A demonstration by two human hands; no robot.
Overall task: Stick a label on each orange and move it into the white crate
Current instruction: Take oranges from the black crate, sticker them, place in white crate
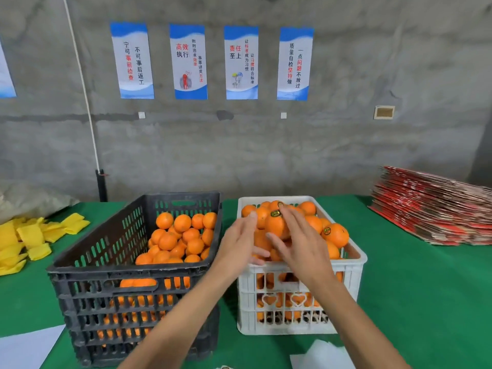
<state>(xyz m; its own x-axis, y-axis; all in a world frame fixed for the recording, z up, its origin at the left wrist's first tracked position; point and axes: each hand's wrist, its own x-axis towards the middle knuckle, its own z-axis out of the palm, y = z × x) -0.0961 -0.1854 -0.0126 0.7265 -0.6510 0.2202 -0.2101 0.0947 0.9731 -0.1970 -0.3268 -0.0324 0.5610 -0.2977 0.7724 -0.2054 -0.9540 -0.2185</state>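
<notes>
White crate (356,265) heaped with labelled oranges (336,234) — black crate (87,265) roughly half full, plenty left. Both hands flat-fingered: left hand (241,239) empty, right hand (298,242) resting on labelled orange (275,223).

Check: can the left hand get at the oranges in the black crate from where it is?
Probably yes. The left hand is open over the white crate, next to the black crate, whose top is open with its unlabeled oranges exposed.

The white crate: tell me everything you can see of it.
The white crate looks like moulded plastic, with slotted walls and heart-shaped cutouts in its near wall. It stands upright on the green cloth, right of the black crate. Oranges, some labelled, are heaped above its rim. Both hands reach over the heap.
</notes>
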